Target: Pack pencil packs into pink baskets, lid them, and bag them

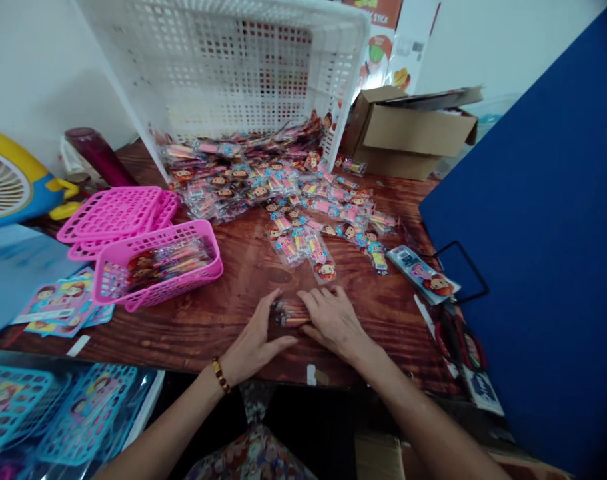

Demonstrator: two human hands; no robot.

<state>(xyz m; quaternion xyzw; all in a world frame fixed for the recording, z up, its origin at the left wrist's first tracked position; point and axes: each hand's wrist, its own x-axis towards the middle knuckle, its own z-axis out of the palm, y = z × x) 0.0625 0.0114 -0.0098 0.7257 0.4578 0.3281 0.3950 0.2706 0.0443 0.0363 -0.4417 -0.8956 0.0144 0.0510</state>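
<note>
A small bundle of clear plastic packets [289, 313], seen edge-on, lies on the wooden table between my two hands. My left hand [253, 343] is at its left end, fingers stretched and thumb apart; a beaded bracelet is on that wrist. My right hand [334, 321] is closed on the right end, fingers above and thumb below. Just beyond lie loose packets [316, 248] printed with cartoon heads. To the left stands a pink basket [158, 287] holding similar packets stacked together.
A white crate [348, 80] lies tipped at the back, packets spilling out. Pink lids or baskets [113, 210], printed cards [66, 303] and a fan [13, 173] are left. A cardboard box [413, 133], a packet stack [423, 273], scissors [458, 340] and a blue panel [533, 233] are right.
</note>
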